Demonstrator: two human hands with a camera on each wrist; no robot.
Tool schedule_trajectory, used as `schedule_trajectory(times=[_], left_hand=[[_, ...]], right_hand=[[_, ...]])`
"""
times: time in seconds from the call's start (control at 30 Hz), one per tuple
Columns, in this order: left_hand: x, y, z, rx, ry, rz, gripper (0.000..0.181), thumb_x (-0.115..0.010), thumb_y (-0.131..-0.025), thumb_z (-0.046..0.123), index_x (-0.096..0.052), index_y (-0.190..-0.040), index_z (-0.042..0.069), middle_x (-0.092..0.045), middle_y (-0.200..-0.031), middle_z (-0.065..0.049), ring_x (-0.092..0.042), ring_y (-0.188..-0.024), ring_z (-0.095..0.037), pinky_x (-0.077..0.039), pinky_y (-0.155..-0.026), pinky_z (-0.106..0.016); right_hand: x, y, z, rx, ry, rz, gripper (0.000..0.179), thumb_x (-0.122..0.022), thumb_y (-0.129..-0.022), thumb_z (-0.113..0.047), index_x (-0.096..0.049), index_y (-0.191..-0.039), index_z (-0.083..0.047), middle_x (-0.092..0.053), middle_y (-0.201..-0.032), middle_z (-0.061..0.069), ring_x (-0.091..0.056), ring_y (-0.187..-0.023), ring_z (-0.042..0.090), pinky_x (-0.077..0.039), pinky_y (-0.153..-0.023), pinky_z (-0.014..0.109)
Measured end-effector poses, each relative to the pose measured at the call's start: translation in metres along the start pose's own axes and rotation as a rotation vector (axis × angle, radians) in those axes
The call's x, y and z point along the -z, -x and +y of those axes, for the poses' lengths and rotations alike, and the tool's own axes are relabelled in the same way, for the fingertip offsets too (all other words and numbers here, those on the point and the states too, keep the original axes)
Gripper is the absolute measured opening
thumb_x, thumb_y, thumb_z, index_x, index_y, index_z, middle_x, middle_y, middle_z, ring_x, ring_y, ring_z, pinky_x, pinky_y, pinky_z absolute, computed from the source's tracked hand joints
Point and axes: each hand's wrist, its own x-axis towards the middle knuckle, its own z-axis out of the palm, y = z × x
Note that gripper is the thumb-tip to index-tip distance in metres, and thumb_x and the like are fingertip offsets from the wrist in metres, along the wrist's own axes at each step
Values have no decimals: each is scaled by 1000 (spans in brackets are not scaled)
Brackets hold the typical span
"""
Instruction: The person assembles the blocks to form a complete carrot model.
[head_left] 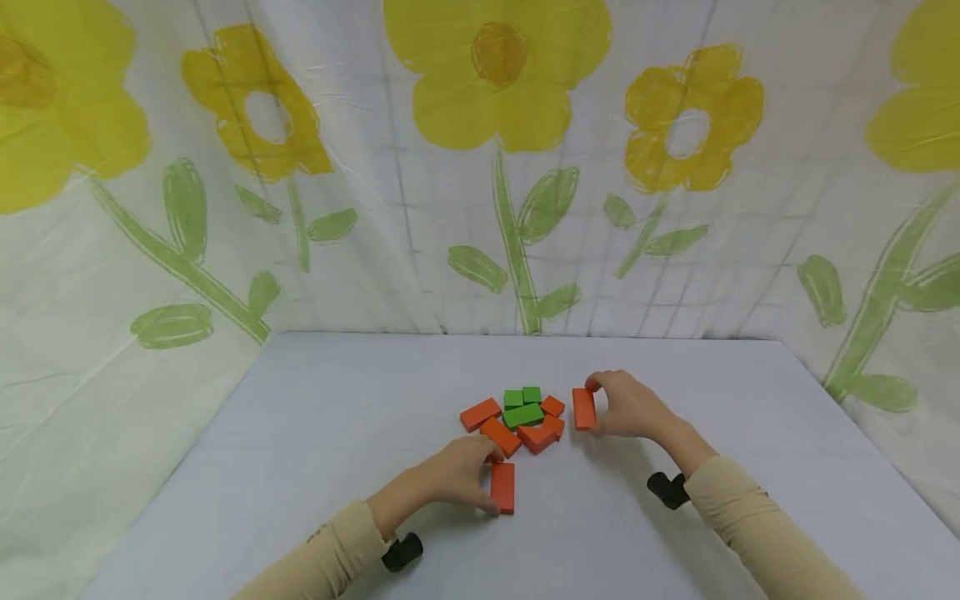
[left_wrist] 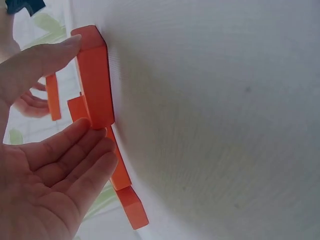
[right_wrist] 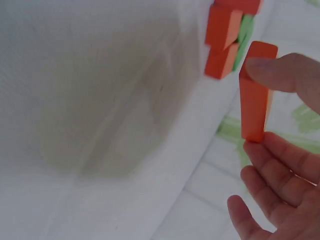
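In the head view my left hand (head_left: 459, 475) pinches an orange-red rectangular block (head_left: 503, 488) by its two ends, low at the table. The left wrist view has the thumb on one end of this block (left_wrist: 93, 80) and the fingertips at the other. My right hand (head_left: 628, 406) grips a second orange-red block (head_left: 584, 409) end to end between thumb and fingers. In the right wrist view that block (right_wrist: 255, 95) is held up above the table. Between and behind the hands lies a cluster of orange blocks (head_left: 480, 413) and green blocks (head_left: 522, 416), a notched orange one (head_left: 537, 438) among them.
The blocks lie on a white table (head_left: 360, 400) whose far edge meets a hanging cloth (head_left: 420, 250) printed with yellow flowers. Black wrist cameras (head_left: 402, 552) sit under both sleeved forearms.
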Motion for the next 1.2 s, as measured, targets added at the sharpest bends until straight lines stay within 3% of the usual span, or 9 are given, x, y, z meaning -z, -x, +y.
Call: schedule_trajectory(times=[0.17, 0.33, 0.47, 0.57, 0.77, 1.2], left_hand=[[-1, 0, -2, 12, 29, 12, 56, -87, -71, 29, -64, -114, 3, -63, -105, -1, -54, -93, -12, -49, -84, -27], [-2, -1, -5, 5, 56, 29, 55, -89, -69, 28, -65, -112, 3, -63, -101, 0, -54, -91, -12, -49, -83, -26], [-2, -1, -7, 0, 75, 42, 54, -89, -68, 27, -65, -110, 3, -62, -99, 0, -54, -90, -12, -48, -81, -26], [-2, -1, -7, -7, 81, 51, 54, -90, -67, 26, -65, -109, 3, -63, -99, 0, -54, -90, -12, -48, -82, -26], [-3, 1, -5, -30, 80, 69, 53, -90, -67, 23, -66, -109, 2, -64, -100, -3, -56, -91, -15, -49, -81, -27], [-5, 4, -9, -17, 117, 83, 52, -89, -68, 23, -66, -109, 2, -64, -99, -2, -54, -89, -13, -48, -83, -27]], right_hand=[[-11, 21, -22, 78, -91, 12, 55, -87, -64, -15, -62, -111, 0, -64, -108, 9, -56, -106, 35, -48, -89, 49], [-28, 35, -47, 143, -146, -79, 59, -90, -61, -20, -63, -112, -4, -63, -108, 3, -57, -104, 29, -49, -89, 48], [-42, 38, -60, 174, -138, -145, 58, -91, -60, -26, -63, -107, -8, -62, -104, -1, -56, -97, 21, -50, -84, 41], [-50, 37, -66, 188, -100, -147, 55, -92, -60, -28, -62, -102, -9, -61, -99, -3, -55, -92, 17, -51, -80, 37], [-59, 34, -72, 175, -50, -109, 54, -92, -59, -29, -63, -99, -7, -62, -95, -1, -55, -87, 17, -50, -77, 35], [-64, 29, -77, 146, -76, -115, 53, -91, -61, -28, -65, -100, -5, -64, -95, 1, -56, -90, 20, -51, -80, 40]])
